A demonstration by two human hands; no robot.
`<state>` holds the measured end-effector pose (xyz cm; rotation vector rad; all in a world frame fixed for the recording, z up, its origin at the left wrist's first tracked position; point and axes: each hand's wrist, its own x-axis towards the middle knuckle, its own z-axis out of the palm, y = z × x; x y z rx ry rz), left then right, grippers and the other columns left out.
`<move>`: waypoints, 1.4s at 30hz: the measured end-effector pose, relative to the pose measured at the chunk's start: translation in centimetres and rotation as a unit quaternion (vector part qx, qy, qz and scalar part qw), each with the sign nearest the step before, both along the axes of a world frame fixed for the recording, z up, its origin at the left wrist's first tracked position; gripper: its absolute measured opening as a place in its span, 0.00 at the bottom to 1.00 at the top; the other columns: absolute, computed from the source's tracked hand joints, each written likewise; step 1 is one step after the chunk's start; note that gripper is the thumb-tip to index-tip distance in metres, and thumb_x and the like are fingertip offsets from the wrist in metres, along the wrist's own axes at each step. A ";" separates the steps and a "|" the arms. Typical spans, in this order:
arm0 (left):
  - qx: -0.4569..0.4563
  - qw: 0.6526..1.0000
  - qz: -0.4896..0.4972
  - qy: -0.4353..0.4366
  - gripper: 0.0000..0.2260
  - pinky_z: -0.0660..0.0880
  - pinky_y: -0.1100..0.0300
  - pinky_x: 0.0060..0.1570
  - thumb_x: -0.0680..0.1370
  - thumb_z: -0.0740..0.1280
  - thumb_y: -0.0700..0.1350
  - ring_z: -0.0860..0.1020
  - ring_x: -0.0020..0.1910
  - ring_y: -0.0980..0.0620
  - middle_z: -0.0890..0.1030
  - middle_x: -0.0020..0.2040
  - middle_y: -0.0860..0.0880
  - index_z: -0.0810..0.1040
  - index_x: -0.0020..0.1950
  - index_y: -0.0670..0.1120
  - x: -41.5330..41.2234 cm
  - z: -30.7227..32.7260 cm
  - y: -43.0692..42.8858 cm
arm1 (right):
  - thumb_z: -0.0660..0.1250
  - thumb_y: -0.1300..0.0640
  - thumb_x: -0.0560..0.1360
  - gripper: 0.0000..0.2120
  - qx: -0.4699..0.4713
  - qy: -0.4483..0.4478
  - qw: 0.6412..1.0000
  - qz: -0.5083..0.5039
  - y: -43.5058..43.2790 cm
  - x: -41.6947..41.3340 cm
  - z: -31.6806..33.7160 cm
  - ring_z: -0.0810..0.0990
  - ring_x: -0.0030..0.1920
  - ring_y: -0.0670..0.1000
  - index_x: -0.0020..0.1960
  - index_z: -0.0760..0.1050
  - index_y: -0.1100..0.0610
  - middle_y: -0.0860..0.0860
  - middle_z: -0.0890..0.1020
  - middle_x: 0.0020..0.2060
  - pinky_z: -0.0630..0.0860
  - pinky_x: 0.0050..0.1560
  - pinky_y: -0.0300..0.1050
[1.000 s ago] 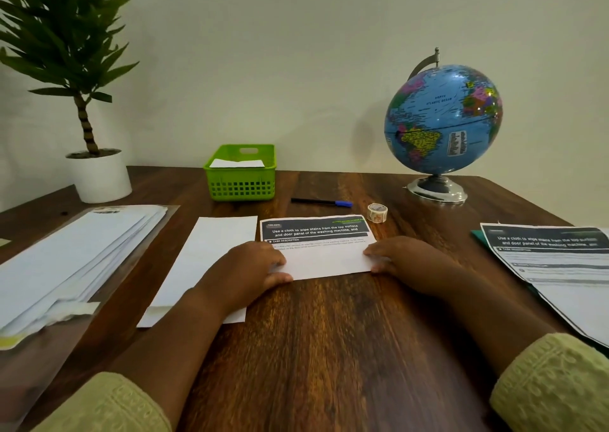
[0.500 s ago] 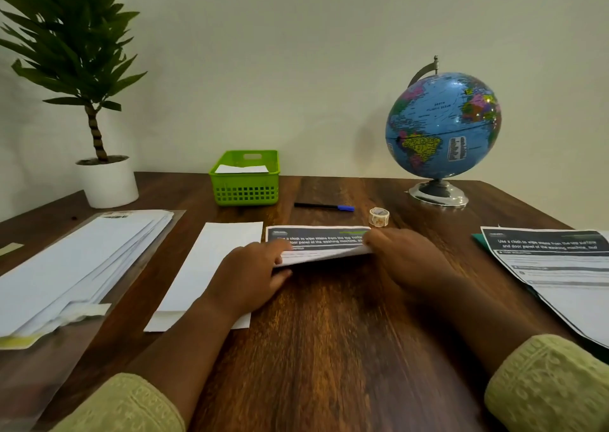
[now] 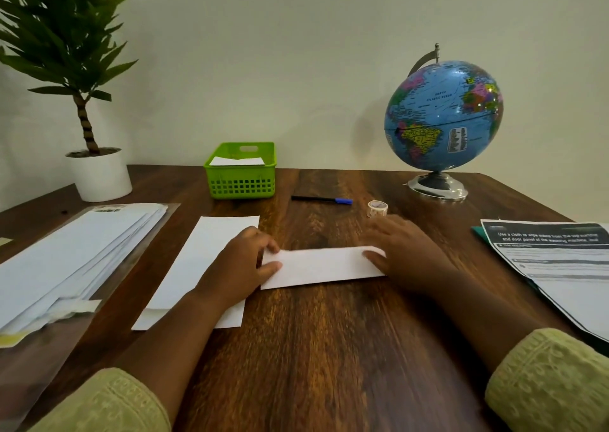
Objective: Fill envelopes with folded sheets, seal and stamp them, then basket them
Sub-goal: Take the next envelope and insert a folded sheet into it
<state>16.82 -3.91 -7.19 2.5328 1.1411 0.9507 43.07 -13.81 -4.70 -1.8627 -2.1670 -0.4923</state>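
Pressing the folded sheet flat on the wooden table, I have one hand at each short end. My left hand pinches the left end, thumb underneath at the near corner and fingers curled over the top edge. My right hand lies open, palm down, over the right end, gripping nothing, only pinning the paper. The sheet lies between them as a narrow white strip, blank side up.

To do this step well, I would hold the left end still and run the right palm firmly along the fold (a soft crease springs open inside an envelope, I judge), keeping the long edges aligned.

The empty envelope lies just to the left, partly under my left forearm, with the stack of envelopes further left. The sticker roll and pen wait beyond my right hand. The green basket at the back already holds something white. More printed sheets lie at the right.
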 end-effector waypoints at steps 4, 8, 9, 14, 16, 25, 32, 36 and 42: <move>0.038 0.998 0.000 0.051 0.11 0.68 0.62 0.55 0.73 0.69 0.53 0.70 0.58 0.56 0.74 0.61 0.54 0.81 0.53 0.52 -0.3 0.0 -0.1 | 0.55 0.50 0.80 0.16 -0.126 0.025 0.992 0.011 0.5 -0.1 0.0 0.72 0.61 0.47 0.65 0.73 0.51 0.48 0.76 0.62 0.67 0.62 0.39; -0.007 0.985 -0.084 0.152 0.26 0.66 0.56 0.62 0.67 0.63 0.69 0.71 0.59 0.58 0.74 0.61 0.61 0.76 0.60 0.58 -0.2 0.7 -0.9 | 0.60 0.42 0.75 0.21 -0.169 0.087 0.982 -0.010 0.4 0.5 -0.1 0.68 0.65 0.46 0.66 0.71 0.48 0.46 0.73 0.66 0.62 0.62 0.40; 0.008 0.983 -0.084 0.165 0.27 0.67 0.58 0.59 0.67 0.62 0.70 0.71 0.58 0.58 0.75 0.61 0.61 0.76 0.61 0.58 -0.1 0.8 -1.0 | 0.62 0.39 0.73 0.24 -0.182 0.103 0.978 -0.010 0.3 0.7 -0.1 0.67 0.66 0.45 0.66 0.70 0.46 0.45 0.71 0.66 0.61 0.63 0.40; 0.156 0.974 -0.096 0.133 0.11 0.71 0.67 0.43 0.77 0.62 0.53 0.78 0.44 0.57 0.82 0.50 0.52 0.80 0.54 0.51 0.2 1.1 -1.5 | 0.68 0.42 0.70 0.23 -0.189 0.170 0.967 0.007 -0.4 1.3 0.4 0.70 0.63 0.44 0.64 0.73 0.45 0.43 0.74 0.63 0.65 0.63 0.40; 0.166 0.979 -0.089 0.075 0.08 0.71 0.68 0.40 0.78 0.63 0.50 0.77 0.41 0.58 0.82 0.45 0.52 0.80 0.50 0.51 0.3 1.4 -1.9 | 0.69 0.51 0.73 0.12 -0.144 0.205 0.968 0.023 -0.7 1.2 0.7 0.76 0.55 0.43 0.56 0.77 0.45 0.43 0.80 0.54 0.72 0.56 0.37; -0.076 0.973 0.103 -0.193 0.06 0.71 0.67 0.40 0.73 0.70 0.44 0.78 0.46 0.56 0.82 0.46 0.52 0.78 0.47 0.53 -6.0 3.9 0.8 | 0.69 0.60 0.72 0.14 0.130 0.459 0.876 -0.064 -0.3 1.9 1.2 0.75 0.44 0.45 0.58 0.76 0.57 0.47 0.77 0.47 0.69 0.38 0.32; -0.245 0.954 0.108 0.135 0.20 0.64 0.53 0.66 0.68 0.73 0.57 0.67 0.69 0.50 0.69 0.71 0.53 0.77 0.59 0.59 -5.9 3.2 0.5 | 0.70 0.56 0.71 0.21 0.130 0.536 0.829 -0.092 0.3 2.8 0.7 0.75 0.45 0.45 0.63 0.73 0.57 0.46 0.75 0.50 0.71 0.38 0.34; -0.137 0.941 0.174 0.256 0.28 0.63 0.44 0.66 0.72 0.59 0.68 0.62 0.70 0.44 0.67 0.72 0.50 0.68 0.68 0.57 -2.7 2.6 -0.4 | 0.69 0.55 0.71 0.19 0.109 0.575 0.808 -0.075 0.2 2.2 0.7 0.76 0.44 0.42 0.62 0.73 0.56 0.46 0.76 0.49 0.73 0.37 0.35; -0.315 0.934 0.050 0.159 0.32 0.52 0.43 0.72 0.75 0.60 0.63 0.49 0.75 0.43 0.53 0.77 0.49 0.53 0.75 0.58 -1.4 3.0 -0.7 | 0.70 0.56 0.71 0.18 0.093 0.648 0.754 -0.060 -0.3 2.0 1.0 0.78 0.44 0.42 0.60 0.74 0.56 0.41 0.78 0.43 0.75 0.35 0.34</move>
